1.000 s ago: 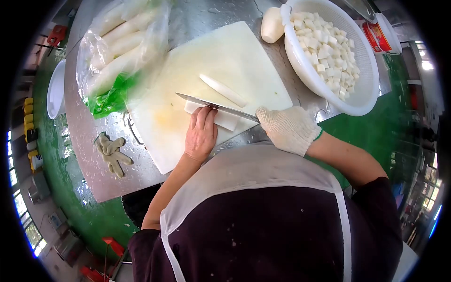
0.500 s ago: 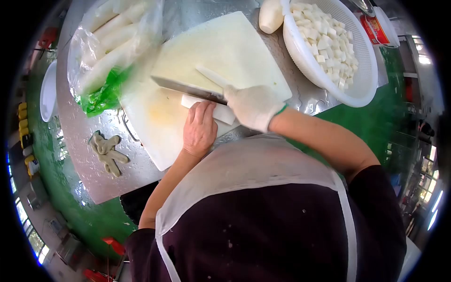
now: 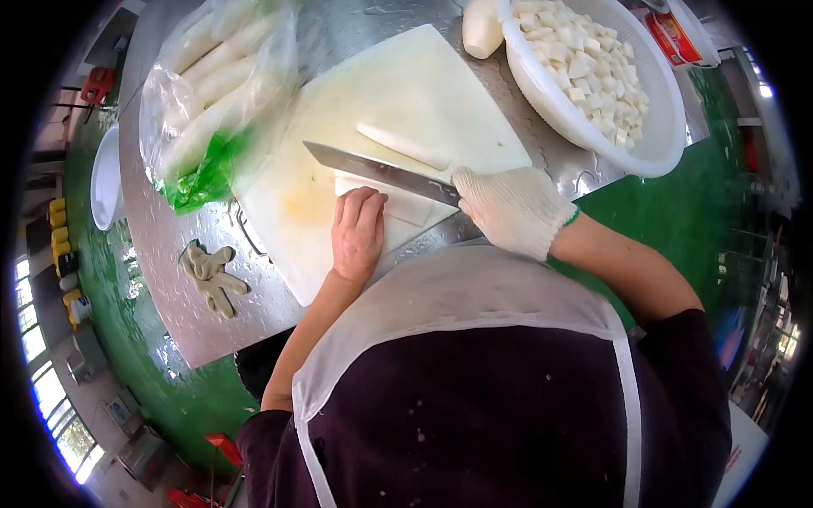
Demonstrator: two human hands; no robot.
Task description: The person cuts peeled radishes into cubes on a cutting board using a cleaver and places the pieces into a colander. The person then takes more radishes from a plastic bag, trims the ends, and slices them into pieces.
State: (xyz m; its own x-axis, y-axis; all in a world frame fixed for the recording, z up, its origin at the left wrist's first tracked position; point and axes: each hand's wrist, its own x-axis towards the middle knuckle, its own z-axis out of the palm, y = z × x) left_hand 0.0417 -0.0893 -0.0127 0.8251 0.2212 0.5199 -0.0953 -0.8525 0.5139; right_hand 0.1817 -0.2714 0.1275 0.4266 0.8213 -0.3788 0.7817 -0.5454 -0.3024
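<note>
Green-cuffed white glove, silvery knife

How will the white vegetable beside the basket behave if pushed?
The white vegetable may roll, since its sides look rounded. It could slide too, as the metal table looks wet. The basket would probably block rolling on that side.

No text is legible; 1 red label on the white bucket by the right edge of the table seems to carry print, too blurred to read.
</note>
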